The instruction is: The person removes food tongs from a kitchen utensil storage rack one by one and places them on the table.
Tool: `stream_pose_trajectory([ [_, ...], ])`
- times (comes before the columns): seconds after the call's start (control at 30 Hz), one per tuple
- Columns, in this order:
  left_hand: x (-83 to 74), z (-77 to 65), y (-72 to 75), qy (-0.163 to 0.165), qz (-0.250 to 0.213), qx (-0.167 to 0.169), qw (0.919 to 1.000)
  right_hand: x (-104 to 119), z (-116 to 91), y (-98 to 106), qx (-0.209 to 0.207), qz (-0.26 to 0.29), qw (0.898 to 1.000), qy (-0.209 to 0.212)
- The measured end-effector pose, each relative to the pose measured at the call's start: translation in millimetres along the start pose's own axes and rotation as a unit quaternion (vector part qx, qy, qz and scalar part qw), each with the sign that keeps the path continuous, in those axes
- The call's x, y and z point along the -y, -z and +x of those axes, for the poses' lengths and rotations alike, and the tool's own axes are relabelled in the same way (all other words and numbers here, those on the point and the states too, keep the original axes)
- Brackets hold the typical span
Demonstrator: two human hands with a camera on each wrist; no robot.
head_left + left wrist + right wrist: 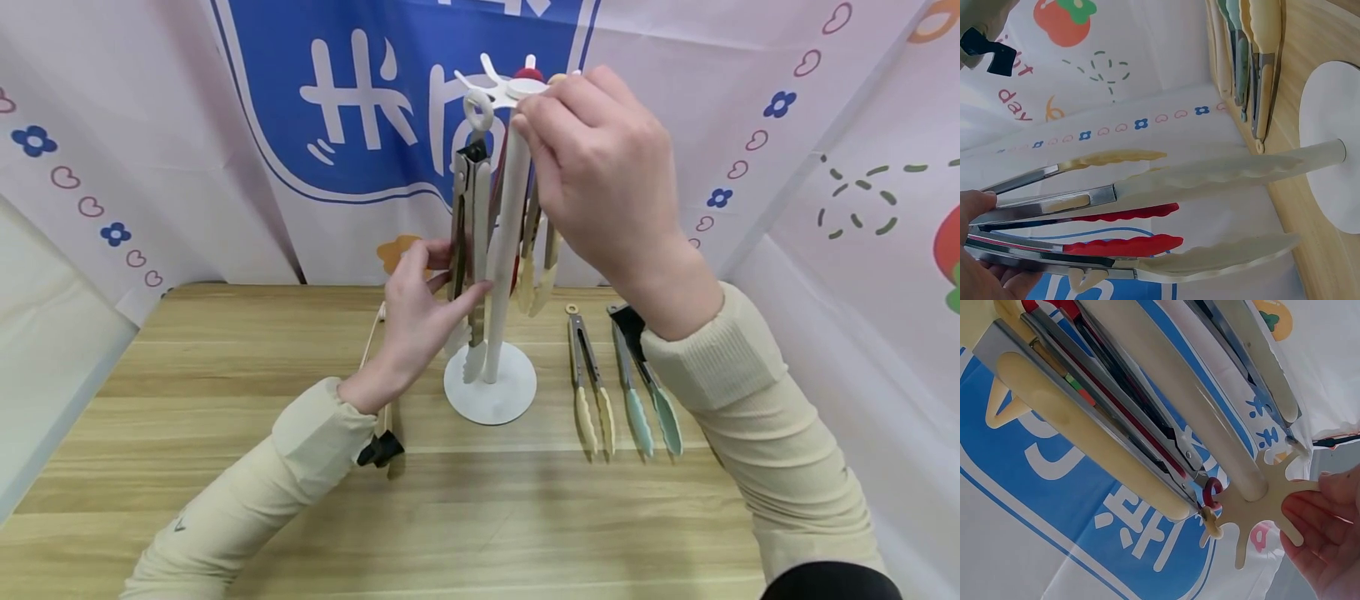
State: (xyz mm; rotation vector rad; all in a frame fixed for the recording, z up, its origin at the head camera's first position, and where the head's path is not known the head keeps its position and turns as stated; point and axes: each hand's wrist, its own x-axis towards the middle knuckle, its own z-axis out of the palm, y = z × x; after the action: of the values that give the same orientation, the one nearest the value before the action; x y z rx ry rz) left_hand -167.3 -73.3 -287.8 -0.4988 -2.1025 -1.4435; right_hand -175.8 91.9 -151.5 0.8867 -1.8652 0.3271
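A white stand [511, 200] with a round base and a star-shaped top of hook arms rises from the wooden table. My right hand [603, 162] pinches its hook arms at the top, seen also in the right wrist view. On the left side, white-tipped metal tongs [482, 217] hang by a ring near a hook. My left hand [420, 300] holds these tongs midway down, thumb on one arm and fingers on the other. Behind the pole hang red-tipped tongs [1125, 245] and cream-tipped tongs [1091, 428], partly hidden in the head view.
On the table [480, 517], right of the base, lie cream-tipped tongs [588, 387] and teal-tipped tongs [647, 396]. A printed cloth [240, 225] stands behind the table. Black camera mounts [382, 448] sit at both wrists.
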Motion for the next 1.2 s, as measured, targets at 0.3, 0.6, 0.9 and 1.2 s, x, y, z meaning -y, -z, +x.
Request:
stream_pose_trajectory([
  [0.3, -1.5, 2.5, 6.0, -0.007, 0.011, -0.001, 0.9999, 1.1, -0.1, 1.7, 0.008, -0.023, 1.0, -0.001],
  [0.6, 0.4, 2.2, 17.5, -0.002, 0.012, -0.013, 0.9998, 1.5, 0.2, 0.2, 0.002, -0.03, 1.0, -0.003],
  [0.9, 8.7, 3.6, 34.8, 0.019, 0.039, -0.021, 0.9988, 1.8, -0.7, -0.8, -0.011, -0.021, 1.0, -0.007],
  [1.2, 15.7, 7.4, 52.6, 0.061, 0.056, -0.026, 0.9962, 2.9, -0.1, 0.5, 0.002, -0.035, 0.999, -0.007],
])
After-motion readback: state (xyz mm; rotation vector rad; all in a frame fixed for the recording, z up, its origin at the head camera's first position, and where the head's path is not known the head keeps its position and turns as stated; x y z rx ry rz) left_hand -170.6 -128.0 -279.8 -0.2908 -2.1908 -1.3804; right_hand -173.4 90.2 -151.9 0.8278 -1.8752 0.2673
